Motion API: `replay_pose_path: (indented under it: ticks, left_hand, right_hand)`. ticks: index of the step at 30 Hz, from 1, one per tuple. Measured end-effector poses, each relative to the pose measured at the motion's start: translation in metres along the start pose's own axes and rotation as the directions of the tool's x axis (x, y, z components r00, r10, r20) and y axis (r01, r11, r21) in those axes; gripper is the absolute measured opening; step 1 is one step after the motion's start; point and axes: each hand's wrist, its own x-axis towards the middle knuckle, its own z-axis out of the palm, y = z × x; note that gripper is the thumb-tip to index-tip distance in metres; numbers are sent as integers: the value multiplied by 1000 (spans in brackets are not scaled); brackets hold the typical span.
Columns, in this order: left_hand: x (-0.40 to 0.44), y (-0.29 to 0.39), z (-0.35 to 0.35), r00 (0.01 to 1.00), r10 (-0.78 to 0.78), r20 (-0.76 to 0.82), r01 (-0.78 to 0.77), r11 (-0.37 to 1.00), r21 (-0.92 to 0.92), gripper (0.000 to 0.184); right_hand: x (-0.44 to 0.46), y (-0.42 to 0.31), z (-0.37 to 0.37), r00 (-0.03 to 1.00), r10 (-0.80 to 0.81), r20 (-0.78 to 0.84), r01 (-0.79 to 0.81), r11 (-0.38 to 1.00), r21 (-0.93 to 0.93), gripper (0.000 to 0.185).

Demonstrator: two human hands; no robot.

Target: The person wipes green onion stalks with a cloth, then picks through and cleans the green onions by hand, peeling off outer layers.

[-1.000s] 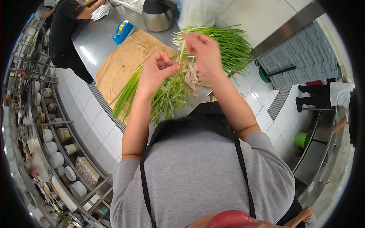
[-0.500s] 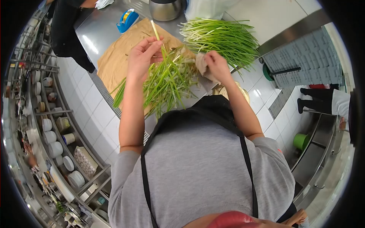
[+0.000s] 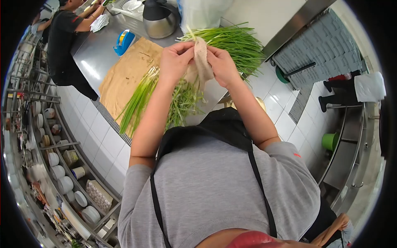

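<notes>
My left hand [image 3: 178, 62] is closed, thumb and fingers pinched at the cloth's left edge. A pale tip of a spring onion [image 3: 189, 31] shows just above it; the rest of that stalk is hidden. My right hand [image 3: 224, 66] grips a beige cloth [image 3: 201, 58], which hangs down between both hands. Below, a heap of limp green trimmings [image 3: 178, 108] lies beside untidy spring onions [image 3: 138, 97] on brown paper [image 3: 118, 74]. Behind my right hand, a neat bunch of spring onions [image 3: 237, 43] rests on the steel table [image 3: 87, 62].
A blue tape dispenser [image 3: 124, 42] and a steel jug [image 3: 159, 22] stand toward the back, near a clear plastic bag [image 3: 202, 14]. Another person [image 3: 62, 41] is at the table's far left. Shelves with white containers [image 3: 65, 184] line the left.
My hands have come together, the cloth moving up to the stalk my left hand held upright. My view has shifted, showing more of the person at the far left.
</notes>
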Motion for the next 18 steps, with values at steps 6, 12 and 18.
replay_pose_path:
  ticks: [6, 12, 18]
  left_hand:
    - [-3, 14, -13, 999, 1, -54, -6, 995, -99, 16]
    - [-2, 29, -25, 988, 18, -156, -43, 987, -153, 16]
    - [5, 35, -49, 950, 67, -304, -141, 963, -229, 15]
  right_hand:
    - [0, 4, -3, 983, -177, 58, 185, 900, -395, 21]
    - [-5, 10, -10, 982, -145, 121, 184, 881, -435, 17]
    - [-7, 15, -15, 975, -176, 133, 215, 896, -388, 16]
